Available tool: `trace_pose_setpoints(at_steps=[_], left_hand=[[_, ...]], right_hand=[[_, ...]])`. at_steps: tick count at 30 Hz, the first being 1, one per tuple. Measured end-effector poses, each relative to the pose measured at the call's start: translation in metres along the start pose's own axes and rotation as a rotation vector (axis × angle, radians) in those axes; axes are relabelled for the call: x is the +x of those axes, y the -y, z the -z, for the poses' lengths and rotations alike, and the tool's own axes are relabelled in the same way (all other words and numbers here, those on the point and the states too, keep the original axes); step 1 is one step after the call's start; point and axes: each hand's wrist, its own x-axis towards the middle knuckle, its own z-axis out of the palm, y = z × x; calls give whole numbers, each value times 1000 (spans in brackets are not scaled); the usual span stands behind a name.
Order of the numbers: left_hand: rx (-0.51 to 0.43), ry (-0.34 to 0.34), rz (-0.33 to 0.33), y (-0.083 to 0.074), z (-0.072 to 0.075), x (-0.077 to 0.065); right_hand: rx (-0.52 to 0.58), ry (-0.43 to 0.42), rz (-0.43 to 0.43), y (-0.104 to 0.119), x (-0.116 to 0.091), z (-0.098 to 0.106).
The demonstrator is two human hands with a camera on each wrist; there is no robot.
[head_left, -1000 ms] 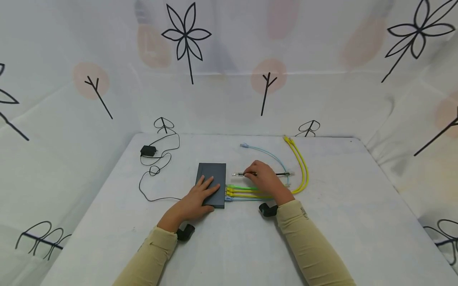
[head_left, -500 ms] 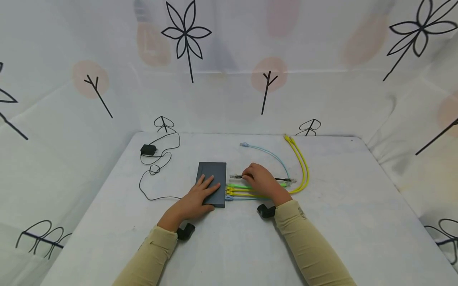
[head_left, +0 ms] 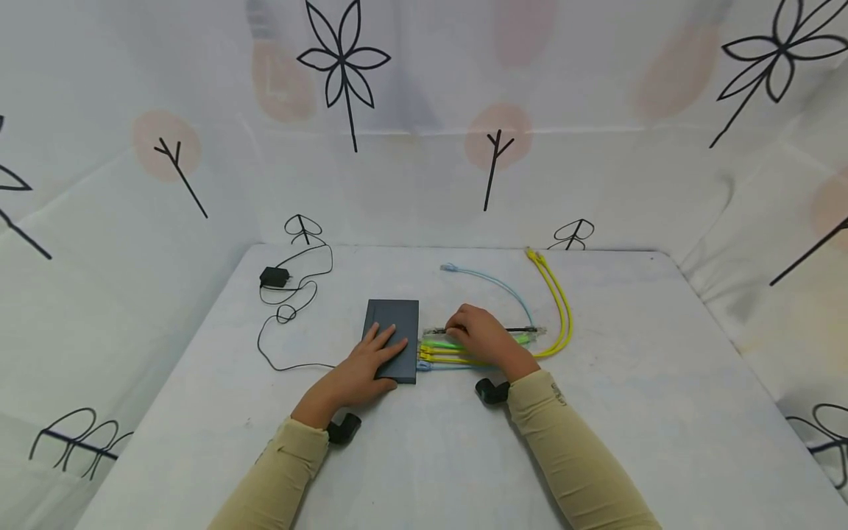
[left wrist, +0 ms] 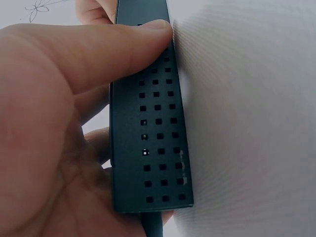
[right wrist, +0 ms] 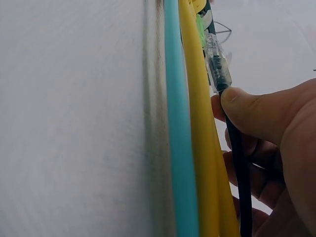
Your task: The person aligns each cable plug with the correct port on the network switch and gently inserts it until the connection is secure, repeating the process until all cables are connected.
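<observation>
My left hand [head_left: 361, 368] rests on a dark grey network switch [head_left: 396, 315], its fingers spread over the top. In the left wrist view the thumb [left wrist: 118, 47] lies against the perforated side [left wrist: 158, 150]. Right of the switch, my right hand [head_left: 486, 338] pinches a black network cable [right wrist: 240, 163] just behind its clear plug [right wrist: 218, 69]. This plug points at the switch's port side; whether it touches a port is hidden. Green [head_left: 440, 344], yellow [head_left: 450, 361] and light blue [head_left: 457, 368] network cables run from that side, below the black one.
A light blue cable end [head_left: 450, 268] and two yellow cable ends [head_left: 535, 255] lie towards the back of the white table [head_left: 629, 383]. At the left, a black power adapter [head_left: 274, 277] sits on its loosely looped cord [head_left: 294, 366], which leads to the switch.
My right hand has moved slightly left and towards me, bringing the black cable's plug closer to the switch and the green cable. My left hand stays on the switch.
</observation>
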Motion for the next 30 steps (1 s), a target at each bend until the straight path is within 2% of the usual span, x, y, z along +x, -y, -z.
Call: trace_pose_setpoints(at_steps=[10,15,19,22,25,30], left_hand=[[-2,1,15,-3,3,-1],[3,0,16,-1,2,-1],[7,2,16,0,1,0],[7,1,18,0,0,1],[6,1,20,0,0,1],[0,5,17,-1,0,1]], right_hand=[[-7,-42,18,1,1,0],[11,-155,36,2,1,3],[16,-253,105,1,2,5],[0,-287,154,0,4,4],[0,-255,165,0,6,1],[52,-128,106,5,6,-3]])
